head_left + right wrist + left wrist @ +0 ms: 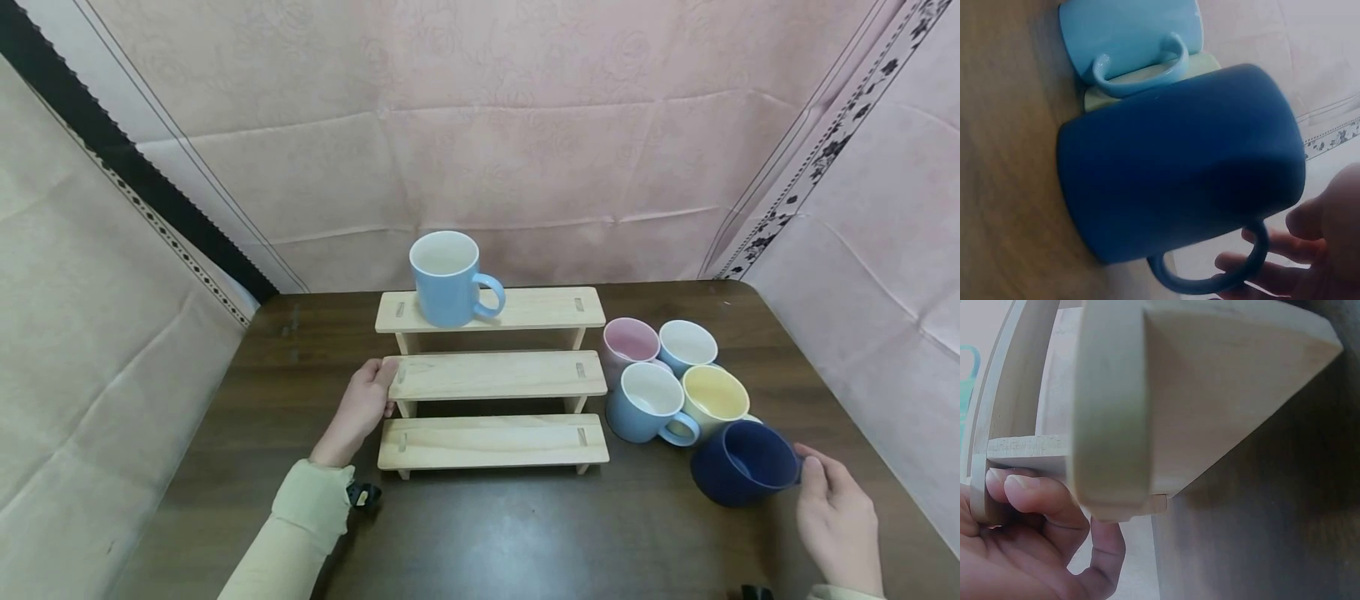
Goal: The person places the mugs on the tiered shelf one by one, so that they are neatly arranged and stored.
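A three-step wooden rack (495, 375) stands mid-table, and my left hand (367, 392) grips the left end of its middle step. In the left wrist view, curled fingertips (1025, 487) lie under a board of the rack. My right hand (840, 508) holds a dark blue mug (742, 462) by the handle, at the front of a mug cluster. The right wrist view has fingers (1279, 247) at the handle (1210, 284) and the thumb beside the mug's rim. One light blue mug (446, 279) stands upright on the top step, its handle pointing right.
Right of the rack stand a pink mug (630, 342), a light blue mug (648, 408) in front, another light blue mug (686, 343) behind and a yellow mug (716, 396), close together. Patterned cloth (525, 167) hangs behind and beside the brown wooden table (525, 533).
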Motion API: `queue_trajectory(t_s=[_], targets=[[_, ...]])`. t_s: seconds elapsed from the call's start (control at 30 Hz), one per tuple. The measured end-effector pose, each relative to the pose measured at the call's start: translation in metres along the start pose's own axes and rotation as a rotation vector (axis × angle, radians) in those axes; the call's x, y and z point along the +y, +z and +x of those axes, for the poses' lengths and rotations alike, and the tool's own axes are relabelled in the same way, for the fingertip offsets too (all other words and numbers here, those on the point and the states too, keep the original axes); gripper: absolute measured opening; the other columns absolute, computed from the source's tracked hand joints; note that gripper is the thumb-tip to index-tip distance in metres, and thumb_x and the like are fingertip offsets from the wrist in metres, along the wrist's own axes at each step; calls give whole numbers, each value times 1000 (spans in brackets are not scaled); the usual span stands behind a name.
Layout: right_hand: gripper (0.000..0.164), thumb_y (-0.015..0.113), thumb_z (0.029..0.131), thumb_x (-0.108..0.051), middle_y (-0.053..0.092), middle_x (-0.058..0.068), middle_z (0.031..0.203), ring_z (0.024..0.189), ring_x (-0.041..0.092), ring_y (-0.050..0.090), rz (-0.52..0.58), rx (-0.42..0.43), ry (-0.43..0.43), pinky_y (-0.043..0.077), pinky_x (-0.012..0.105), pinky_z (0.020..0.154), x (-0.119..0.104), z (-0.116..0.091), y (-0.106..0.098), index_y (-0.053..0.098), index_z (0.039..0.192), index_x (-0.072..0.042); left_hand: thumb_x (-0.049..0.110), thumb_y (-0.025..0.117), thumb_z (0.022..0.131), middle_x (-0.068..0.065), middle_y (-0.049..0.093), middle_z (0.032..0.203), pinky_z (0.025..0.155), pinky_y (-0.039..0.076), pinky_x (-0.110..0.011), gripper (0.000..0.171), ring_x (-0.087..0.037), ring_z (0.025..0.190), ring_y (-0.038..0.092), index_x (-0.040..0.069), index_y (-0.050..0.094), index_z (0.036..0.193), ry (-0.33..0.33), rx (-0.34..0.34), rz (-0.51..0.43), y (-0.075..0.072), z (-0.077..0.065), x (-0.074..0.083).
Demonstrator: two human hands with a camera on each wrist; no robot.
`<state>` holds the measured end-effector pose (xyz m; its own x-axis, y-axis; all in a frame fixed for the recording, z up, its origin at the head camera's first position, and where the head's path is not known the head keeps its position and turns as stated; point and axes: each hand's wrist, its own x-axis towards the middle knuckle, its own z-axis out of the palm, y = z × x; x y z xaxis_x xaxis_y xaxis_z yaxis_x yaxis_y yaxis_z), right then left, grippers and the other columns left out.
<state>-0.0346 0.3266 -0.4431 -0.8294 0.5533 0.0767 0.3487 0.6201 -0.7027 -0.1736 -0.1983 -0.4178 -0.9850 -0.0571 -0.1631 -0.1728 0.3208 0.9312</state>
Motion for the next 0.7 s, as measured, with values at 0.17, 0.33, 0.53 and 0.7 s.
queue_trajectory(t_s=[0.17, 0.33, 0.53, 0.7], targets=[[45, 31, 106, -27, 49, 32, 132, 119, 49, 46, -12, -7, -30, 32, 52, 94, 3, 1, 1, 50, 137, -1, 32, 37, 107, -4, 47, 72, 53, 42, -25, 39, -15, 56, 45, -4, 48, 117, -4, 5, -3, 1, 0, 1], [45, 30, 106, -23, 47, 36, 132, 117, 51, 45, -25, -53, -41, 32, 58, 90, 4, 0, 1, 45, 140, 2, 32, 37, 107, -5, 47, 72, 53, 41, -26, 38, -15, 57, 45, -3, 48, 116, -3, -1, -5, 1, -1, 1], [46, 28, 106, -22, 43, 37, 133, 120, 54, 41, -25, -81, -67, 31, 62, 92, 4, -1, 0, 42, 141, 4, 32, 37, 107, -5, 47, 73, 53, 41, -26, 38, -15, 57, 45, -3, 48, 116, 0, 3, -4, 0, -2, 1], [42, 32, 105, -19, 44, 36, 128, 118, 53, 41, -31, -56, -117, 29, 57, 91, 8, -5, 0, 46, 135, 7, 32, 37, 107, -5, 47, 75, 54, 41, -26, 37, -16, 58, 45, -2, 48, 117, -7, -2, -6, 1, -1, 0]])
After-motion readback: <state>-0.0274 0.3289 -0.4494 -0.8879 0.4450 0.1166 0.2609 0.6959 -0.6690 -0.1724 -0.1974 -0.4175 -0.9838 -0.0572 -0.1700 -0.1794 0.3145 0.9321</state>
